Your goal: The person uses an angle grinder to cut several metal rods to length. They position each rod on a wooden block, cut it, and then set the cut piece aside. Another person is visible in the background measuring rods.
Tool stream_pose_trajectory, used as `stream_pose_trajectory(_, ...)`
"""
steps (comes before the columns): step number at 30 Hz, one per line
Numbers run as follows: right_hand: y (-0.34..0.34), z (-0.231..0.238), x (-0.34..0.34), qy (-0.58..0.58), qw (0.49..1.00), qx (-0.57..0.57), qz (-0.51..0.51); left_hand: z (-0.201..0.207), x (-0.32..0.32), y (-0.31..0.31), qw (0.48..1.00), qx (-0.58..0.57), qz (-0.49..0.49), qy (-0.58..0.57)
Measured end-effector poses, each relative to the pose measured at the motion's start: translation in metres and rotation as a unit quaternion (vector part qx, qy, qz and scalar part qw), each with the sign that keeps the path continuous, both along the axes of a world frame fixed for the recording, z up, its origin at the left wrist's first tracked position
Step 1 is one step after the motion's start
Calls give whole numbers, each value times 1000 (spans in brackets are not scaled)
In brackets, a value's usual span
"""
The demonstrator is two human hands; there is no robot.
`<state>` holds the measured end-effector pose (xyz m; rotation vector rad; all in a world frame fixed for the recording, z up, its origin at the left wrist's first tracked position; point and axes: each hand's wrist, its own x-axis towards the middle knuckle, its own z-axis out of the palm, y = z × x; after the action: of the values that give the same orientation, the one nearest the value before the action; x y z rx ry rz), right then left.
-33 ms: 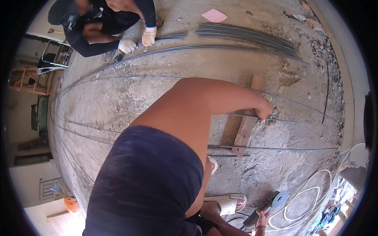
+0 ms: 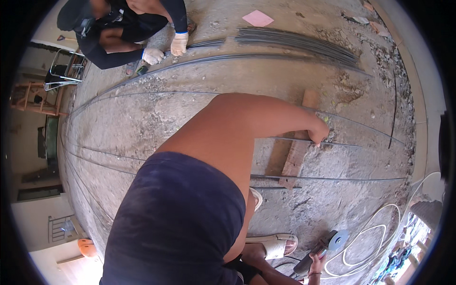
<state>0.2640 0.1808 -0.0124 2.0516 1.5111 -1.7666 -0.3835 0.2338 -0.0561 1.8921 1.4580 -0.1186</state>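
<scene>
My left arm, in a dark blue sleeve, reaches across the middle. Its hand (image 2: 319,131) is closed around a thin steel rod (image 2: 344,145) near the rod's right end, over a wooden board (image 2: 293,161). Some of the fingers are hidden behind the hand. Low at the right, my right hand (image 2: 315,267) grips an angle grinder (image 2: 317,254) by its body. The grinder's round disc (image 2: 337,240) faces up and stands apart from the rods. Another steel rod (image 2: 351,179) lies between the left hand and the grinder, across the board's near end.
A co-worker in white gloves (image 2: 178,44) crouches at the far left, hands on rods. A bundle of steel rods (image 2: 299,43) lies at the back, near a pink square sheet (image 2: 258,18). A pale cable (image 2: 346,263) loops beside the grinder. My sandalled foot (image 2: 274,248) is close to it.
</scene>
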Motion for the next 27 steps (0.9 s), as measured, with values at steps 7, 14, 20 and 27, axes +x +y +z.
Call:
stream_pose_trajectory(7,9,4,-8,40,997,-57,-15,-2,-5,7,1000,2,-11,25)
stream_pose_trajectory(14,21,-3,1,74,985,-139,-74,7,-6,-3,1000,2,-10,26)
stream_pose_trajectory(20,35,15,-4,105,963,-233,-87,-1,-3,-13,998,56,30,13)
stream_pose_trajectory(27,42,10,1,73,968,-231,-60,-2,2,-20,997,30,71,7)
